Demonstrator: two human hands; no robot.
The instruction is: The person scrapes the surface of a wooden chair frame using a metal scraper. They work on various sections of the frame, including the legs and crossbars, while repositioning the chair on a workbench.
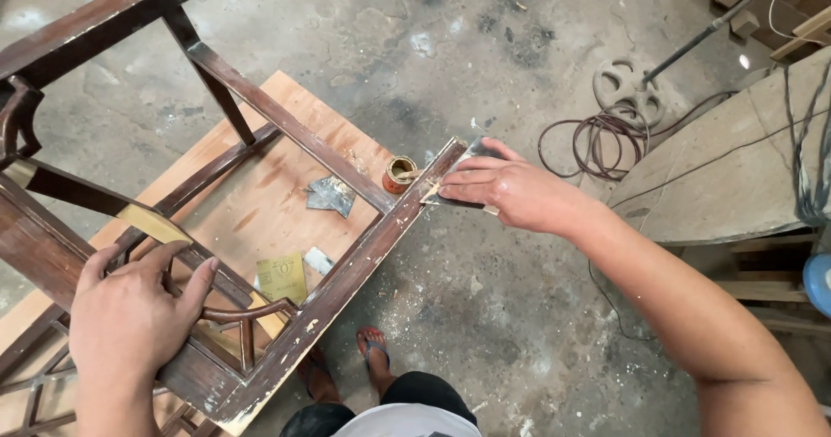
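Two hands are working: left hand [130, 316] is closing its grip around the chair frame [346, 264]; right hand [511, 190] is pinching sandpaper [450, 196] against it.

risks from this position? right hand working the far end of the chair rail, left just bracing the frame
1. The right hand presses a flat metal scraper at the very end of the worn rail; a slip could run the fingers off the corner.
2. The small open can sits right beside that end and could get knocked over.
3. The left hand alone steadies the chair frame lying on the plywood board; it may shift.
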